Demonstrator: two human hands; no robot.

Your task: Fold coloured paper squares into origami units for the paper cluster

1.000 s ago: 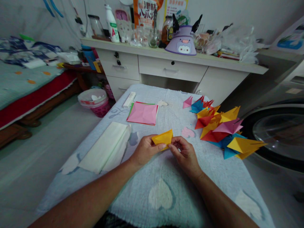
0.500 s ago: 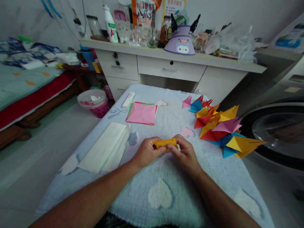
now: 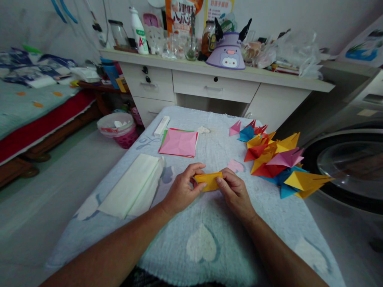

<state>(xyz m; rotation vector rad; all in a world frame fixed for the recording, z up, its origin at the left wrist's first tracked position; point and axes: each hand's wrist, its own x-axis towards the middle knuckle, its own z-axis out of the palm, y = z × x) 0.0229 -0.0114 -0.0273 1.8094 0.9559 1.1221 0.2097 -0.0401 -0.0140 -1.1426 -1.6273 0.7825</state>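
Note:
A small folded piece of yellow origami paper (image 3: pixel 210 182) is held just above the cloth, between both hands. My left hand (image 3: pixel 184 187) has its thumb against the paper's left end, with the index finger raised a little behind it. My right hand (image 3: pixel 236 192) pinches the right end between thumb and fingers. Farther forward lies a stack of square coloured paper (image 3: pixel 178 142), pink on top. To the right sits a row of folded paper cranes (image 3: pixel 271 157) in yellow, red, blue and pink.
A folded pale cloth or paper sheet (image 3: pixel 133 185) lies at the left of the cloth-covered table (image 3: pixel 179 251). A white box (image 3: pixel 162 126) stands behind it. Beyond are a cluttered white desk (image 3: pixel 191 81), a pink bin (image 3: pixel 119 127) and a washing machine (image 3: pixel 353 159).
My left fingers have loosened and lifted off the paper's top edge. The right thumb has shifted right, so more of the yellow paper's face shows.

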